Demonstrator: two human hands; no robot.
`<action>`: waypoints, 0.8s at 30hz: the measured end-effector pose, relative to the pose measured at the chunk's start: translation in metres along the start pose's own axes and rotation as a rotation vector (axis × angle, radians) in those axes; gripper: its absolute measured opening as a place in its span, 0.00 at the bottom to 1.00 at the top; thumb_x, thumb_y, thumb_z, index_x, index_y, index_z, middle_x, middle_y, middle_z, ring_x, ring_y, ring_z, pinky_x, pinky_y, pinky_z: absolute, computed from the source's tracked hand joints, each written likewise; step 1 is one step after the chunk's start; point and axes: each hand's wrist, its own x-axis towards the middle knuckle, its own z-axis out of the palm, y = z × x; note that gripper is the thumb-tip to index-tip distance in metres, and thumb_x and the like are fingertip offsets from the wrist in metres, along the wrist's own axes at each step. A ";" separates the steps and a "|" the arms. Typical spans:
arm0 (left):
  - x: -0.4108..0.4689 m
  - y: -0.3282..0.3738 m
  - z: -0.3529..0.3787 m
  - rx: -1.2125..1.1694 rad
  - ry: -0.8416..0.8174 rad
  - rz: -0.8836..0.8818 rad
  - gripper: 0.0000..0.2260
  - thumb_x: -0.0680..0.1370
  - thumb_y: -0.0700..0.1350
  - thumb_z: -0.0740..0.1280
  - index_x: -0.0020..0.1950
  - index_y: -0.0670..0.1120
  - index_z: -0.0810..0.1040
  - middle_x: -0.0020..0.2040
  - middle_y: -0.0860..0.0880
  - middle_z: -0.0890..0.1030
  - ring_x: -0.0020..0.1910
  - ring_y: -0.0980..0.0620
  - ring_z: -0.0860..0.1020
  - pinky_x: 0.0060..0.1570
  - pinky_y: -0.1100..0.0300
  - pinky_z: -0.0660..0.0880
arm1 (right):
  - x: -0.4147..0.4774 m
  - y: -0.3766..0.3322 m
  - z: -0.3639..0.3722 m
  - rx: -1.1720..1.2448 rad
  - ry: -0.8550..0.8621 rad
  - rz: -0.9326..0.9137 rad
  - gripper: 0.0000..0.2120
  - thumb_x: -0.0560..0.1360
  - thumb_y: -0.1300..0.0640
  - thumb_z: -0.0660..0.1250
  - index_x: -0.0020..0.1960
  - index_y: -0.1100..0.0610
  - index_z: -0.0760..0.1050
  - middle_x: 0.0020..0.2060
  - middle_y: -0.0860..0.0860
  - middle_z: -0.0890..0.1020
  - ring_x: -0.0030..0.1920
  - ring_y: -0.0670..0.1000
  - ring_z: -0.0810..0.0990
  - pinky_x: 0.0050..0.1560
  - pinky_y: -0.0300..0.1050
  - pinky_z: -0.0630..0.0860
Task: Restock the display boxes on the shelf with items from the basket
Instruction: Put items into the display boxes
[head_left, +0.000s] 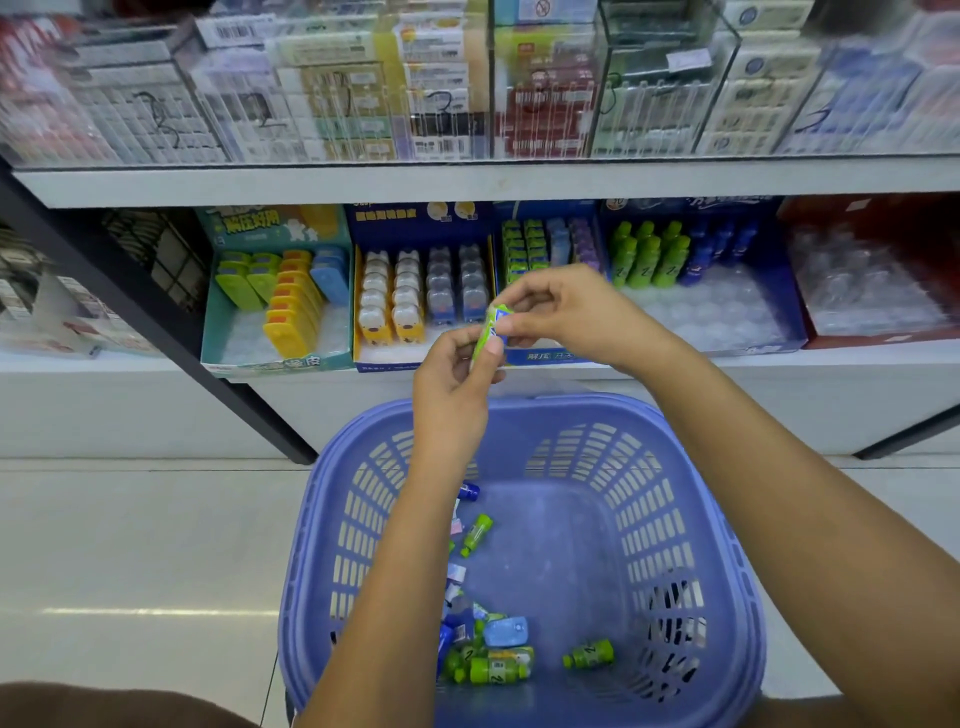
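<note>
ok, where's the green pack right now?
Head view, centre: the green pack is pinched between left hand and right hand, above the far rim of the basket.

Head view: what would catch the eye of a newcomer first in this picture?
The left hand and the right hand, mid-frame, both pinch a small green packet in front of the lower shelf. Below them stands a blue basket with small bottles lying on its bottom. Behind, a row of colourful display boxes fills that shelf.
</note>
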 end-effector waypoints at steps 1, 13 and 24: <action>0.001 0.002 0.003 -0.005 0.002 0.014 0.09 0.79 0.44 0.66 0.57 0.43 0.76 0.47 0.51 0.82 0.45 0.60 0.80 0.46 0.65 0.78 | 0.000 -0.001 -0.001 0.033 0.063 -0.026 0.06 0.71 0.64 0.72 0.48 0.61 0.80 0.37 0.55 0.82 0.35 0.48 0.80 0.41 0.38 0.80; -0.002 -0.019 0.026 1.030 -0.404 0.270 0.27 0.81 0.45 0.60 0.78 0.44 0.53 0.78 0.48 0.54 0.77 0.51 0.50 0.74 0.62 0.44 | 0.021 0.041 -0.031 -0.491 0.456 -0.146 0.11 0.74 0.61 0.69 0.56 0.61 0.79 0.49 0.56 0.83 0.47 0.48 0.79 0.50 0.31 0.71; 0.002 -0.024 0.024 0.955 -0.408 0.280 0.27 0.80 0.45 0.61 0.78 0.45 0.54 0.78 0.49 0.55 0.77 0.52 0.50 0.73 0.63 0.45 | 0.032 0.049 -0.031 -0.622 0.443 -0.138 0.09 0.73 0.61 0.70 0.51 0.63 0.81 0.48 0.59 0.83 0.48 0.55 0.80 0.51 0.43 0.74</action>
